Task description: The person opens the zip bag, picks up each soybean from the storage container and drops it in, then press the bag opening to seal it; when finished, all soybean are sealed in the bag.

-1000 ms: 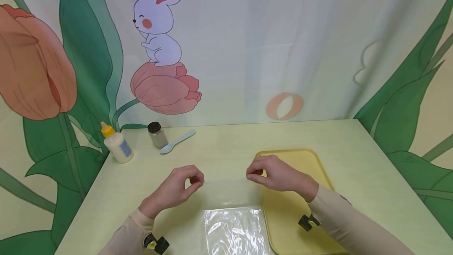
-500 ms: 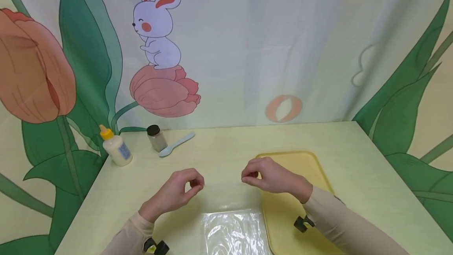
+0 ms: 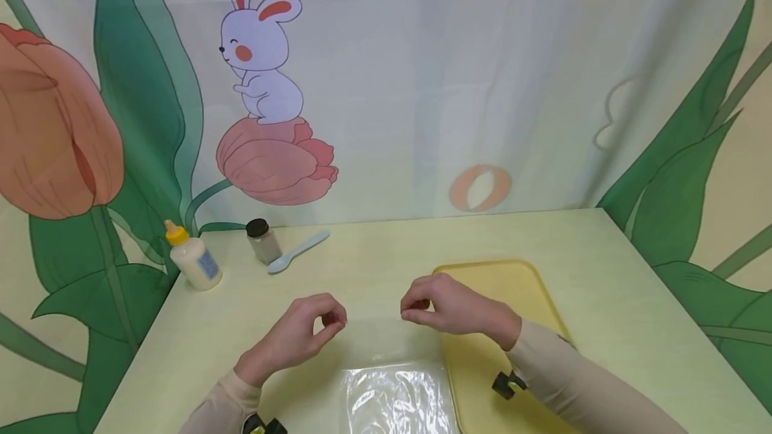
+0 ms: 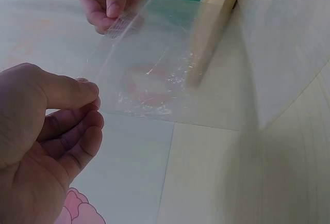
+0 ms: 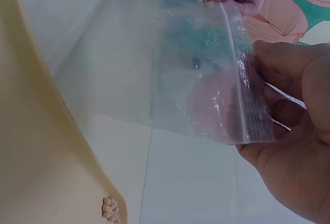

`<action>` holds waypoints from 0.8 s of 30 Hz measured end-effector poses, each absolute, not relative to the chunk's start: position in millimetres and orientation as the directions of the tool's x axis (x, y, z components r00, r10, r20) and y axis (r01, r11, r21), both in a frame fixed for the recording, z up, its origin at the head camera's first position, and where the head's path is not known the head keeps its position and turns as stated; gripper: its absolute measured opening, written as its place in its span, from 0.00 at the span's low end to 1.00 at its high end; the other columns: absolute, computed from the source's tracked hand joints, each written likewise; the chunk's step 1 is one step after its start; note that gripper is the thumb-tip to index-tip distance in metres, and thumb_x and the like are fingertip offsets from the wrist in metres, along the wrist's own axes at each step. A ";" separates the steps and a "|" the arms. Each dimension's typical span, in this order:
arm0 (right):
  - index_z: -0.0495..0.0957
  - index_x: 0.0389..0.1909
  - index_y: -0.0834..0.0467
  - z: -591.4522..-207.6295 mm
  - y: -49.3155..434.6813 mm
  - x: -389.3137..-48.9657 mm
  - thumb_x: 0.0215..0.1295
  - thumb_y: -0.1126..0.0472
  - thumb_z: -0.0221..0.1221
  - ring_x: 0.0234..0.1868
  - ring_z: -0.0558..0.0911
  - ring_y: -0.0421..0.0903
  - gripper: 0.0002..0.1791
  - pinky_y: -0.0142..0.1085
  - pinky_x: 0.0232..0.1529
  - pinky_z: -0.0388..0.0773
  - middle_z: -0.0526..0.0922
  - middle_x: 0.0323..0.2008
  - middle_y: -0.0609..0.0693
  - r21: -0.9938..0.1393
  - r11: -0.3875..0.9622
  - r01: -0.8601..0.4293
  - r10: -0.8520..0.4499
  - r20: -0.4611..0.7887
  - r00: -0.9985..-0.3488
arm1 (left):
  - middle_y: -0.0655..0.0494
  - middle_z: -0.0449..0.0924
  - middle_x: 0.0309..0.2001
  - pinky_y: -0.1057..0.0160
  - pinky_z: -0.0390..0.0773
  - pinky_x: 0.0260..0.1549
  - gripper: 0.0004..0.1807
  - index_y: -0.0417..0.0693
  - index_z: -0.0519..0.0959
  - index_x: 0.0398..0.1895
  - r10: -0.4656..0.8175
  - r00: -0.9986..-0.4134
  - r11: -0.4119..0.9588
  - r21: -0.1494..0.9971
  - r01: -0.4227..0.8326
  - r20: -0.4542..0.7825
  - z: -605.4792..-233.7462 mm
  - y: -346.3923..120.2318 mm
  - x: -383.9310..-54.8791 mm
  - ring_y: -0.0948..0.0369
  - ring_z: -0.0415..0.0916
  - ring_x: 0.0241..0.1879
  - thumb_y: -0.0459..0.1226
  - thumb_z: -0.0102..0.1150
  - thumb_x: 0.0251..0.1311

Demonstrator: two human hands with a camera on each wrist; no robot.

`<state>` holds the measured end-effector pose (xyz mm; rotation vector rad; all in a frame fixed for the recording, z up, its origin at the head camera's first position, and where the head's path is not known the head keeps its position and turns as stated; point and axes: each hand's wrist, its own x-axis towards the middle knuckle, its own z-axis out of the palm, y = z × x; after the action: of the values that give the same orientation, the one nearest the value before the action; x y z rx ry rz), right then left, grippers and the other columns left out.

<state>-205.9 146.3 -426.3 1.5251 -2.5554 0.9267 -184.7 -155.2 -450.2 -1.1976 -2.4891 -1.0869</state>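
Note:
A clear zip-lock bag (image 5: 191,79) hangs stretched between my two hands. My left hand (image 3: 295,330) pinches one top corner between thumb and fingers, and the left wrist view shows that corner at the thumb tip. Near the other end of the zip strip, my right hand (image 3: 458,307) pinches the bag (image 4: 149,74), thumb in front and fingers behind the plastic. In the head view the bag is so transparent that it barely shows. Below the hands, a shiny clear plastic sheet or bag (image 3: 398,400) lies flat on the table.
A yellow tray (image 3: 482,380) lies under my right forearm, its left edge beside the flat plastic. At the back left stand a glue bottle (image 3: 196,263) with a yellow cap and a black-lidded jar (image 3: 265,243). A pale blue spoon (image 3: 298,253) lies beside the jar.
My right hand has moved left, closer to the left hand, with the bag still pinched in both. The whole head view has shifted slightly, so things appear a little lower.

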 end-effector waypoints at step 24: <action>0.85 0.35 0.55 -424.2 141.2 -208.9 0.64 0.61 0.63 0.32 0.77 0.29 0.04 0.21 0.36 0.76 0.83 0.32 0.42 -0.452 0.393 -0.800 -0.814 0.234 -0.532 | 0.65 0.77 0.31 0.71 0.78 0.31 0.15 0.54 0.76 0.31 0.616 -0.612 0.337 0.535 0.774 0.496 -456.7 -157.3 -187.8 0.72 0.73 0.31 0.23 0.64 0.54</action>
<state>-208.9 141.2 -424.2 1.5315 -2.6431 0.8352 -187.8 -157.3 -456.7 -1.2647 -2.3944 -1.1341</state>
